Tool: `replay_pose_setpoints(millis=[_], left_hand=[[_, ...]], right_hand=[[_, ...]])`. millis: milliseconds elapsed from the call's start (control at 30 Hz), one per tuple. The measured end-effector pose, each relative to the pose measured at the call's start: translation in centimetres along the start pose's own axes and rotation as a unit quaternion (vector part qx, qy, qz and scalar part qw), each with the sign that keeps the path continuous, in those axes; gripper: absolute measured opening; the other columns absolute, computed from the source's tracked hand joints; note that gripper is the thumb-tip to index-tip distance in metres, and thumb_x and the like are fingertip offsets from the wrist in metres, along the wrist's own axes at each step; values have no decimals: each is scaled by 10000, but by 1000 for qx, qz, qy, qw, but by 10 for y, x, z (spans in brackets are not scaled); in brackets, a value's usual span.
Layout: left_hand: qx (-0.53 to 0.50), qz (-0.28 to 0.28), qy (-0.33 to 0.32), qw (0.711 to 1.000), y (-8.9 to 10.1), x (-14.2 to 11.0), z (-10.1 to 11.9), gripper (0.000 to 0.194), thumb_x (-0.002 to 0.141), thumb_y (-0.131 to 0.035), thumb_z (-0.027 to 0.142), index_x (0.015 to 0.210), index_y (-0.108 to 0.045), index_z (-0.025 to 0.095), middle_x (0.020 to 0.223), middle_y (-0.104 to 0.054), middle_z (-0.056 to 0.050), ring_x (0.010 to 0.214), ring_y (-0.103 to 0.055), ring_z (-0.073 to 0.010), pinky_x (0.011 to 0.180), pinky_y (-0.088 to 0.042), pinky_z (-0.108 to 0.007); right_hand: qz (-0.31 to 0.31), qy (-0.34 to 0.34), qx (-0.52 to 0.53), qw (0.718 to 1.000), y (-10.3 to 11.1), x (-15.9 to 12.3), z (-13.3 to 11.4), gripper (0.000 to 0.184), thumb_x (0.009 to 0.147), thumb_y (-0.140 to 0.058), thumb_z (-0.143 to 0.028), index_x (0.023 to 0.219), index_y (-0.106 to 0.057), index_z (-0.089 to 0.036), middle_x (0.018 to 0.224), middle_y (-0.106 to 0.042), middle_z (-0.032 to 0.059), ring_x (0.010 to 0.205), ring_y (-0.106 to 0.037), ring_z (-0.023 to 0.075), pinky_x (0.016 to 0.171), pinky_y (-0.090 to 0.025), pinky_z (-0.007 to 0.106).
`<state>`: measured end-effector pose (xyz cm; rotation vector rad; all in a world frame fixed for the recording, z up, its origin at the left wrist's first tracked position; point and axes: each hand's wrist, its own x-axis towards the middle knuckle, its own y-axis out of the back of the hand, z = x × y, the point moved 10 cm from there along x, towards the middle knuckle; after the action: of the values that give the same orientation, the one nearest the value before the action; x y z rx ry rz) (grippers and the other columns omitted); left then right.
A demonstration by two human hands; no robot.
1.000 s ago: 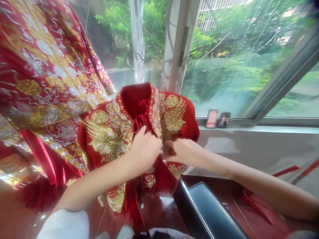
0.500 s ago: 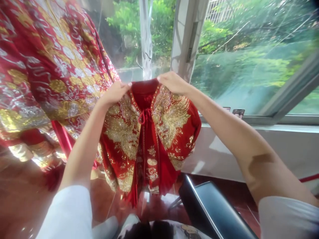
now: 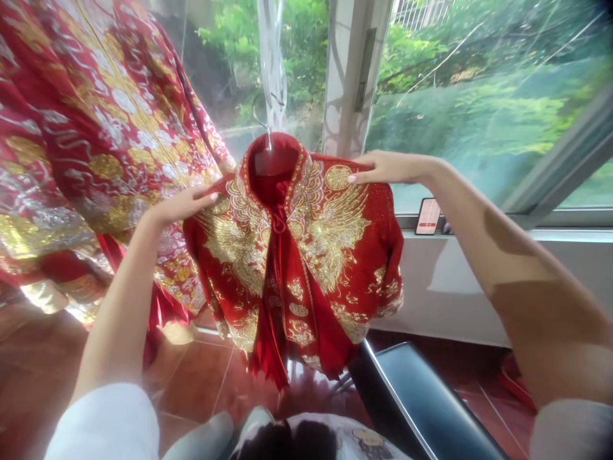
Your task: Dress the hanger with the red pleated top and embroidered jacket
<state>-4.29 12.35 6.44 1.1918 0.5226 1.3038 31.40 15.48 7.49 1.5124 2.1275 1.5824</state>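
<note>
1. Red cloth jacket with gold and silver embroidery (image 3: 311,249) is hanging upright at the centre, facing the wearer of the camera, its front panels parting toward the hem over red inner cloth.

2. Bare left hand (image 3: 179,206) is holding the jacket's shoulder at the left of the view; its grip is drawn in on the cloth, how firmly one cannot tell.

3. Bare right hand (image 3: 383,167) is gripping the opposite shoulder, one digit lying across the front beside a round gold medallion (image 3: 338,177), the others reaching over the top; its pressure is likewise impossible to judge.

4. Thin silvery metal hanger hook (image 3: 269,142) is rising from the standing collar, while a dark-red knotted cord (image 3: 279,222) is dangling just below the neckline.

5. Long red garment with gold and silver floral embroidery (image 3: 124,134) is filling the left side, close beside the jacket.

6. Dark-edged smartphone with a pinkish screen (image 3: 428,217) is standing on the white windowsill (image 3: 575,236), and a black, smooth-topped piece of furniture (image 3: 426,396) is sitting lower right above reddish-brown floor tiles (image 3: 201,377).
</note>
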Motion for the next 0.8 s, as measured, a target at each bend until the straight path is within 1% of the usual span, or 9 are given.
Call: replay_pose_setpoints(millis=[100, 200, 267, 333, 400, 567, 633, 700, 800], left_hand=[[28, 134, 41, 990, -6, -24, -8, 514, 868, -438, 574, 1040, -658, 143, 1021, -696, -137, 913, -625, -288, 834, -486, -392], [129, 337, 107, 926, -10, -57, 16, 517, 905, -431, 516, 1214, -571, 126, 1139, -651, -202, 1053, -589, -361, 932, -432, -486], [161, 386, 127, 900, -19, -69, 33, 548, 915, -431, 507, 1293, -511, 117, 1225, -606, -230, 1148, -545, -387, 982, -392, -515], [157, 369, 128, 907, -23, -67, 40, 563, 912, -438, 517, 1294, -508, 109, 1229, -601, -234, 1172, -537, -392, 1003, -376, -518], [148, 326, 116, 926, -18, -56, 40, 572, 891, -467, 548, 1247, -546, 107, 1179, -629, -223, 1146, -555, -390, 1011, -370, -519], [100, 202, -69, 972, -5, -11, 65, 490, 854, -522, 465, 1247, -564, 176, 1241, -624, -129, 1139, -552, -299, 1005, -394, -410], [73, 162, -94, 980, -4, 3, 68, 388, 838, -516, 430, 1107, -625, 172, 1078, -670, -93, 999, -582, -266, 929, -426, -377], [44, 152, -69, 985, 0, 13, 63, 274, 832, -499, 405, 814, -626, 163, 786, -628, -44, 776, -557, -211, 797, -442, -334], [-13, 129, -23, 991, 1, 18, 50, 364, 849, -475, 407, 560, -416, 194, 549, -403, 13, 582, -415, -138, 628, -385, -275]], right_hand=[[2, -52, 67, 996, -18, -23, 21, 509, 788, -572, -625, 987, -703, -175, 869, -707, 60, 815, -653, 214, 729, -529, 339], [161, -65, -6, 985, -18, -41, 10, 487, 868, -492, -545, 1102, -670, -156, 1000, -700, 103, 907, -645, 243, 806, -509, 371], [251, -78, -101, 959, -16, -54, -6, 470, 889, -469, -481, 1183, -641, -158, 1114, -675, 127, 1011, -620, 270, 886, -476, 403], [271, -93, -161, 944, -16, -59, -18, 465, 893, -455, -457, 1210, -634, -167, 1143, -664, 133, 1047, -601, 287, 923, -453, 432], [244, -93, -183, 948, -16, -52, -26, 450, 892, -452, -467, 1151, -667, -168, 1069, -681, 130, 1015, -602, 288, 936, -442, 454], [148, 50, -141, 978, -16, -4, -63, 403, 867, -541, -438, 1154, -652, -177, 1060, -667, 92, 1014, -585, 247, 948, -438, 409], [98, 71, -117, 986, -22, 16, -68, 301, 879, -542, -395, 1041, -664, -172, 895, -655, 51, 877, -586, 203, 882, -457, 373], [70, 57, -98, 991, -24, 29, -64, 251, 903, -523, -380, 834, -643, -170, 684, -559, 6, 716, -534, 154, 804, -463, 342], [58, 27, -54, 996, -22, 37, -52, 363, 925, -509, -385, 625, -511, -180, 551, -374, -34, 576, -419, 107, 700, -450, 304]])
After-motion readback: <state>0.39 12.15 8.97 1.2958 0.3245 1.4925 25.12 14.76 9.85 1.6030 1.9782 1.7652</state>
